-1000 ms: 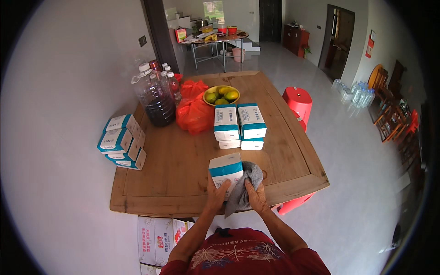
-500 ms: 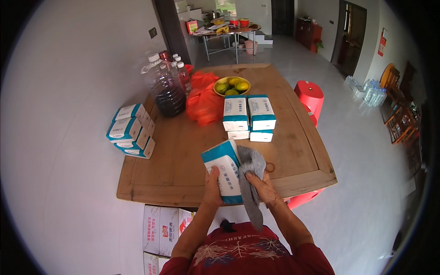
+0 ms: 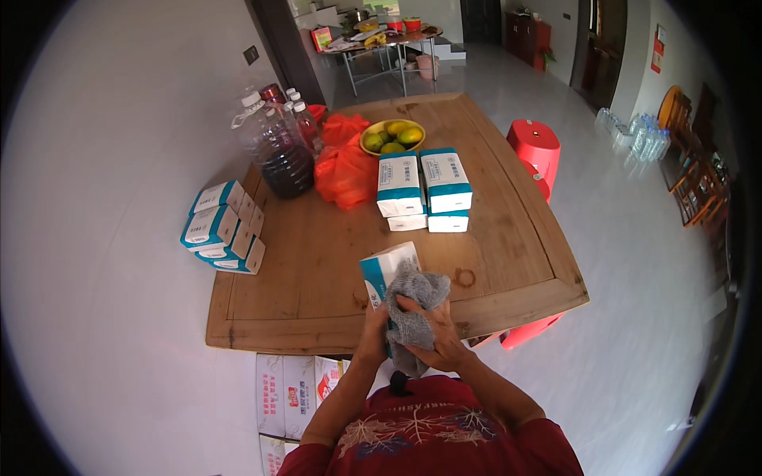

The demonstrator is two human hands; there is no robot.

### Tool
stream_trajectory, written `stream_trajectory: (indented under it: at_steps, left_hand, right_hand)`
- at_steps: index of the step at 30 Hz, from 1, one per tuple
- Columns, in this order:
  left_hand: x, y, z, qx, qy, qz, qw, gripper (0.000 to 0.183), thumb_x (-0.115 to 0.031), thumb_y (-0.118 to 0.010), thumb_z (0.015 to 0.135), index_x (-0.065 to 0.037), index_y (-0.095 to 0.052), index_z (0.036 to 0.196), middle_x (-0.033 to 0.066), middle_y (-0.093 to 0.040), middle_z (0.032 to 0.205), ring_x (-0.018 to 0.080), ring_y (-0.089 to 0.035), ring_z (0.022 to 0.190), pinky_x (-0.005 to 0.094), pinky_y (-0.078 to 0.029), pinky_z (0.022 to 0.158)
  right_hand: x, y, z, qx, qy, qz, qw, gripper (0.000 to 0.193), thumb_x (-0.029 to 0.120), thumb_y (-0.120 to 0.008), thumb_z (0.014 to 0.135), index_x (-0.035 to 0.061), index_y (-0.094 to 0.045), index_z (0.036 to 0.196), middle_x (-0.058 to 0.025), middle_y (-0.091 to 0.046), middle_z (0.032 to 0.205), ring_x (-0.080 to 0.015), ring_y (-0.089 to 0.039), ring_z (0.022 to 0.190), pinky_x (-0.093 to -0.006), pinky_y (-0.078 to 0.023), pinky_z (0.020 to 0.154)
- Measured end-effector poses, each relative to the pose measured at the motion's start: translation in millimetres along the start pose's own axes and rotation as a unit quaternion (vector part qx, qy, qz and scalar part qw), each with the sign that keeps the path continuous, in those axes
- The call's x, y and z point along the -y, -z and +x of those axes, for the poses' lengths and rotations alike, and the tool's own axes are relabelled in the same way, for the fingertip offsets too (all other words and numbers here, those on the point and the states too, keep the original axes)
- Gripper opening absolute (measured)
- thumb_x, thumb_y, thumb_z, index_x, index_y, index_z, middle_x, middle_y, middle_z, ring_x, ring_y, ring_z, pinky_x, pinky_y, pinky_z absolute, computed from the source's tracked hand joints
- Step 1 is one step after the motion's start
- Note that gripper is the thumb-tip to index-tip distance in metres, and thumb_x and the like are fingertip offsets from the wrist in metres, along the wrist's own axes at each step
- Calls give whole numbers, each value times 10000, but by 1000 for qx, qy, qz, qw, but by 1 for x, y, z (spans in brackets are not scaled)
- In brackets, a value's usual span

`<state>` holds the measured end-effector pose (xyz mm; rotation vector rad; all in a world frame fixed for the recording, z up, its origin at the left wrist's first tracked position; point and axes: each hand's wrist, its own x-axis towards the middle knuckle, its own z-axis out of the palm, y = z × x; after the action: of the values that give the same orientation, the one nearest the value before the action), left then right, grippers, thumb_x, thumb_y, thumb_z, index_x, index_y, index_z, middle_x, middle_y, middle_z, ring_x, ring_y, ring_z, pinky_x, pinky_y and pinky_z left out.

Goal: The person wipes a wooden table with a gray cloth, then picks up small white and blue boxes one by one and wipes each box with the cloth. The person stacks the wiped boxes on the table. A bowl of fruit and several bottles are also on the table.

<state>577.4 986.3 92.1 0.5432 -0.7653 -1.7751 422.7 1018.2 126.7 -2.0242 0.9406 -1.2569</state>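
Above the table's near edge, my left hand (image 3: 371, 337) is closed on a white and teal tissue pack (image 3: 381, 268), tilted so that one narrow side faces up. My right hand (image 3: 441, 337) grips a grey cloth (image 3: 411, 317) and presses it against the pack. The cloth covers much of the pack's near part. Farther off stand stacked tissue packs (image 3: 401, 178) of the same kind, in two columns. Another stack of tissue packs (image 3: 210, 226) is at the table's left edge.
On the wooden table (image 3: 309, 293) are a large jug of dark liquid (image 3: 279, 163), bottles (image 3: 305, 125), a red plastic bag (image 3: 345, 170) and a bowl of green-yellow fruit (image 3: 393, 136). Red stools (image 3: 533, 147) stand to the right; cartons (image 3: 287, 393) sit below the near edge.
The pack has been turned from its broad face to a narrower side. My right hand has brought the cloth leftward over the pack, bunching it up.
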Motion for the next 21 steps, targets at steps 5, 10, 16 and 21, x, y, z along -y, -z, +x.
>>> stream_trajectory:
  at_steps: [5,10,16,21]
  left_hand:
    - [-5,-7,-3,0,54,16,998,551,-217,-620,837,-15,-406,1303,90,-554,1180,190,-557,1046,339,-460,894]
    - [-5,-7,-3,-1,32,83,996,755,-183,-746,707,-40,-358,1339,87,-547,1181,186,-555,1044,331,-453,893]
    - [-16,15,7,81,-63,214,971,974,-142,-831,587,-67,-302,1402,54,-487,1259,180,-478,1140,322,-388,965]
    - [-27,10,4,131,-46,220,966,1010,-126,-857,561,-45,-296,1398,67,-467,1286,181,-456,1169,331,-362,989]
  right_hand:
    - [-39,1,22,-75,-53,-1,996,466,211,-601,837,15,-478,1241,-139,-527,1187,-263,-497,1069,-369,-372,941]
    - [-22,26,55,-81,-263,259,926,397,265,-578,871,-14,-529,1149,-83,-580,1049,-142,-518,937,-281,-440,829]
    - [-5,25,41,-54,46,-51,996,378,269,-655,781,25,-618,1067,-195,-551,1171,-369,-486,1120,-466,-317,1006]
    - [-6,37,44,21,-15,82,996,407,283,-634,811,20,-595,1119,-176,-556,1163,-332,-522,1078,-427,-391,943]
